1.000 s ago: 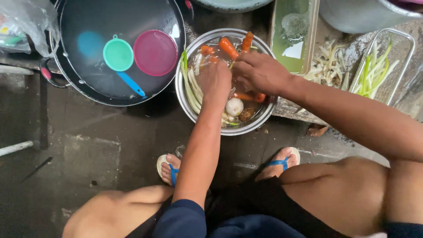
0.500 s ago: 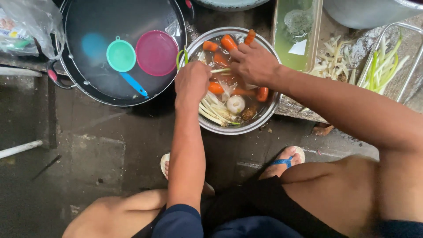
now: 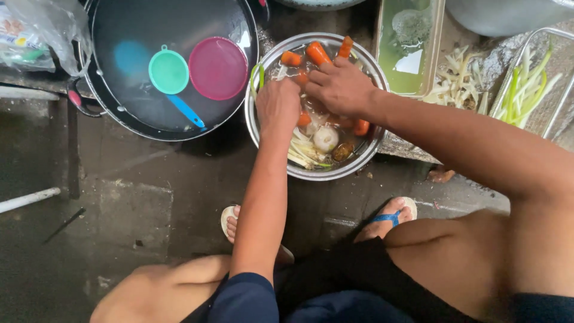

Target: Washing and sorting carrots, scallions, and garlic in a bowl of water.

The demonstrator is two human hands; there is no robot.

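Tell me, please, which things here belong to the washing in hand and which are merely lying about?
In hand: left hand, right hand, metal bowl, carrots, onion.
Lying about: big pan, teal strainer, pink lid, wire basket.

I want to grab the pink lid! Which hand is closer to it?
Left. The left hand is in the metal bowl, on the side next to the pink lid. The right hand is farther across the bowl.
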